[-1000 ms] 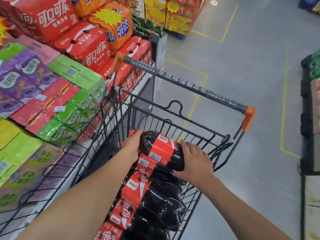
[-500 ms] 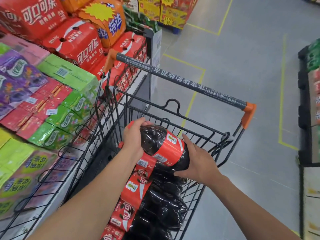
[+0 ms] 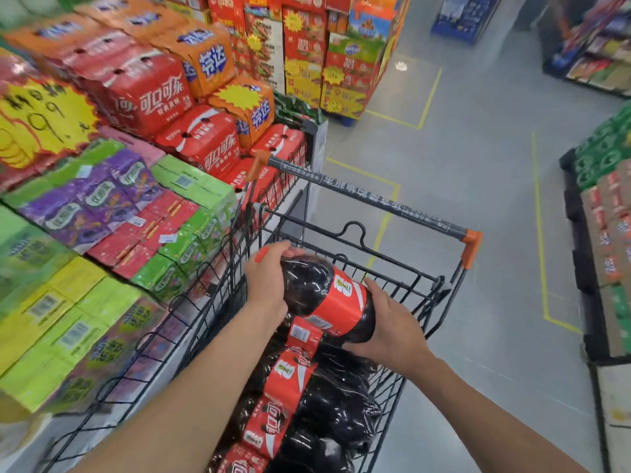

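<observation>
While the cola bottle (image 3: 324,298) hangs just above the cart (image 3: 409,275), it lies crosswise. Its cap end is in the left hand (image 3: 268,285) and its base in the right hand (image 3: 392,324) — both sets of fingers (image 3: 285,248) curl round it, with more bottles (image 3: 327,404) beneath.

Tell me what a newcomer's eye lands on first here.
A dark cola bottle with a red label, held sideways over the cart by the left hand at its neck and the right hand at its base. Red cola cases and a yellow price sign crowd the left.
</observation>
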A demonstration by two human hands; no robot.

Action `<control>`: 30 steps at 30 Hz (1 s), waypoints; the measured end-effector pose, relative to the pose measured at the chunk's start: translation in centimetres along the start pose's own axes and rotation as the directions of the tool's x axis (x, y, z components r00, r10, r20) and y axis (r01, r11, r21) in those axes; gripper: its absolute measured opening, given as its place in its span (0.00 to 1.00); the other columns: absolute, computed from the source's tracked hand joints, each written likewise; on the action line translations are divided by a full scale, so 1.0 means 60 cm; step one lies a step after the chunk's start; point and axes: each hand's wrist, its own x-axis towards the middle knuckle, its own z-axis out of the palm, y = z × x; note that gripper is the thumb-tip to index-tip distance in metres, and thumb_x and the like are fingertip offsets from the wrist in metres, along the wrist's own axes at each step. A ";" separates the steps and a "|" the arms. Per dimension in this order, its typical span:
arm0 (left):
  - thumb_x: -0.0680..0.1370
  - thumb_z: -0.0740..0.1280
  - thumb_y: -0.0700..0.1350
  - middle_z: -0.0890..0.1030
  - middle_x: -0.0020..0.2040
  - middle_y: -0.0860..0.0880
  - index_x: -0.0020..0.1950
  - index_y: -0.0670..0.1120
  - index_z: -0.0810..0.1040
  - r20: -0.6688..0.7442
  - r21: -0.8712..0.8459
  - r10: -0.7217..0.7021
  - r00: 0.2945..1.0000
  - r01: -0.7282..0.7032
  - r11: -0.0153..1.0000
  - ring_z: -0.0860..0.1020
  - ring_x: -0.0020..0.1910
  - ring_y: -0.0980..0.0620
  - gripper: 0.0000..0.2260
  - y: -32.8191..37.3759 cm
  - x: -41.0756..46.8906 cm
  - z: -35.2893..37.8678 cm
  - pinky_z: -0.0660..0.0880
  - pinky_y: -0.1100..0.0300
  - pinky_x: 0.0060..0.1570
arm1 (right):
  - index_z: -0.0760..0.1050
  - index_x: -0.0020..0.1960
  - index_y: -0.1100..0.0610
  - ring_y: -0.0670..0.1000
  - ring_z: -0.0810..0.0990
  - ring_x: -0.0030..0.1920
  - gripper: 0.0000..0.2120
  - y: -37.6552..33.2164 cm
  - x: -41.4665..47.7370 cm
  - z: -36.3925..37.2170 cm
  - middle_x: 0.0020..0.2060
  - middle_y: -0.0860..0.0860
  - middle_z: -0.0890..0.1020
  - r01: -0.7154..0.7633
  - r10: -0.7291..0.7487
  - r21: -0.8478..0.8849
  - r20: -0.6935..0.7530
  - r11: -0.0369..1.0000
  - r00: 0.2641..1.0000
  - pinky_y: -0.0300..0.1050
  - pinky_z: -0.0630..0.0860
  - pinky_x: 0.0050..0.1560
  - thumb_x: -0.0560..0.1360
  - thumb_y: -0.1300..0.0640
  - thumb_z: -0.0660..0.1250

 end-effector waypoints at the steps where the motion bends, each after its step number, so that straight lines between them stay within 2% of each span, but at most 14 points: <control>1: 0.78 0.69 0.39 0.85 0.41 0.40 0.33 0.45 0.75 0.017 -0.014 0.023 1.000 -0.023 1.000 0.86 0.43 0.40 0.13 0.018 -0.017 -0.005 0.83 0.44 0.52 | 0.54 0.79 0.48 0.47 0.75 0.66 0.56 -0.019 -0.008 -0.012 0.69 0.45 0.73 0.014 -0.014 0.006 -0.026 1.000 1.000 0.51 0.75 0.68 0.61 0.30 0.76; 4: 0.78 0.70 0.40 0.86 0.40 0.41 0.33 0.46 0.76 0.052 -0.059 0.062 0.997 -0.059 0.997 0.86 0.43 0.41 0.13 0.079 -0.071 -0.026 0.82 0.44 0.52 | 0.58 0.77 0.48 0.47 0.76 0.64 0.53 -0.086 -0.040 -0.052 0.66 0.45 0.76 0.069 -0.068 0.005 -0.115 0.998 0.991 0.49 0.77 0.65 0.61 0.30 0.77; 7: 0.76 0.70 0.39 0.85 0.38 0.42 0.29 0.48 0.76 0.090 -0.116 0.136 0.987 -0.125 0.985 0.85 0.43 0.41 0.16 0.144 -0.136 -0.052 0.81 0.39 0.58 | 0.59 0.76 0.48 0.47 0.77 0.62 0.52 -0.163 -0.081 -0.093 0.65 0.46 0.77 0.109 -0.111 -0.019 -0.182 0.994 0.977 0.42 0.74 0.60 0.61 0.29 0.78; 9: 0.76 0.69 0.37 0.84 0.35 0.42 0.29 0.46 0.76 0.099 -0.156 0.175 0.980 -0.158 0.975 0.84 0.40 0.41 0.16 0.190 -0.187 -0.070 0.82 0.41 0.53 | 0.59 0.77 0.48 0.49 0.79 0.61 0.53 -0.215 -0.110 -0.121 0.64 0.46 0.78 0.137 -0.145 -0.052 -0.221 0.989 0.964 0.44 0.76 0.59 0.61 0.29 0.78; 11: 0.76 0.70 0.38 0.84 0.36 0.42 0.33 0.43 0.76 0.096 -0.169 0.206 0.974 -0.188 0.968 0.84 0.36 0.43 0.12 0.234 -0.236 -0.093 0.83 0.48 0.44 | 0.58 0.75 0.44 0.47 0.79 0.59 0.51 -0.266 -0.139 -0.145 0.63 0.44 0.78 0.169 -0.178 -0.058 -0.267 0.984 0.947 0.41 0.75 0.56 0.61 0.31 0.79; 13: 0.75 0.71 0.40 0.84 0.37 0.42 0.37 0.41 0.77 0.097 -0.167 0.237 0.967 -0.219 0.961 0.84 0.36 0.43 0.08 0.274 -0.274 -0.123 0.82 0.50 0.43 | 0.58 0.74 0.39 0.44 0.78 0.59 0.49 -0.316 -0.162 -0.162 0.61 0.39 0.77 0.207 -0.212 -0.049 -0.292 0.977 0.933 0.39 0.74 0.54 0.61 0.32 0.80; 16: 0.74 0.71 0.41 0.82 0.34 0.44 0.30 0.46 0.76 0.102 -0.195 0.265 0.959 -0.242 0.951 0.83 0.37 0.43 0.13 0.334 -0.328 -0.172 0.80 0.46 0.50 | 0.59 0.73 0.38 0.46 0.78 0.62 0.49 -0.385 -0.188 -0.178 0.62 0.38 0.76 0.258 -0.262 -0.052 -0.288 0.965 0.921 0.47 0.79 0.56 0.59 0.31 0.79; 18: 0.74 0.71 0.40 0.81 0.32 0.45 0.28 0.46 0.75 0.084 -0.205 0.325 0.942 -0.303 0.931 0.81 0.33 0.45 0.14 0.365 -0.365 -0.203 0.79 0.48 0.49 | 0.59 0.73 0.39 0.47 0.78 0.61 0.50 -0.425 -0.202 -0.179 0.61 0.39 0.76 0.291 -0.292 -0.047 -0.290 0.955 0.911 0.48 0.78 0.55 0.58 0.30 0.78; 21: 0.74 0.72 0.40 0.82 0.33 0.44 0.36 0.42 0.76 0.018 -0.161 0.422 0.906 -0.414 0.896 0.81 0.32 0.46 0.08 0.402 -0.431 -0.242 0.78 0.50 0.45 | 0.62 0.73 0.37 0.44 0.80 0.58 0.50 -0.480 -0.231 -0.164 0.58 0.35 0.77 0.351 -0.321 0.046 -0.314 0.935 0.894 0.43 0.77 0.50 0.57 0.31 0.79; 23: 0.74 0.73 0.39 0.83 0.33 0.44 0.34 0.42 0.78 -0.005 -0.109 0.480 0.877 -0.477 0.872 0.82 0.35 0.44 0.09 0.420 -0.476 -0.266 0.79 0.48 0.46 | 0.62 0.72 0.35 0.43 0.81 0.58 0.48 -0.511 -0.249 -0.144 0.59 0.34 0.78 0.404 -0.346 0.125 -0.332 0.906 0.878 0.44 0.78 0.50 0.57 0.33 0.80; 26: 0.75 0.73 0.40 0.84 0.34 0.45 0.24 0.47 0.79 -0.038 -0.027 0.547 0.836 -0.548 0.836 0.83 0.39 0.43 0.18 0.431 -0.539 -0.300 0.80 0.50 0.48 | 0.57 0.68 0.24 0.38 0.79 0.59 0.47 -0.550 -0.281 -0.120 0.58 0.28 0.77 0.490 -0.399 0.211 -0.357 0.846 0.844 0.40 0.77 0.52 0.58 0.37 0.81; 28: 0.77 0.73 0.40 0.84 0.34 0.45 0.25 0.47 0.80 -0.079 -0.011 0.569 0.819 -0.571 0.821 0.83 0.40 0.43 0.19 0.427 -0.579 -0.321 0.81 0.49 0.49 | 0.55 0.66 0.20 0.36 0.79 0.58 0.47 -0.567 -0.305 -0.108 0.57 0.27 0.77 0.527 -0.434 0.242 -0.346 0.815 0.831 0.38 0.77 0.51 0.59 0.38 0.82; 30: 0.77 0.74 0.41 0.84 0.34 0.46 0.31 0.45 0.81 -0.132 0.017 0.590 0.797 -0.593 0.805 0.83 0.37 0.46 0.14 0.416 -0.616 -0.340 0.80 0.49 0.48 | 0.55 0.66 0.21 0.40 0.80 0.59 0.47 -0.576 -0.332 -0.096 0.55 0.25 0.75 0.529 -0.448 0.275 -0.309 0.802 0.839 0.43 0.79 0.53 0.59 0.38 0.82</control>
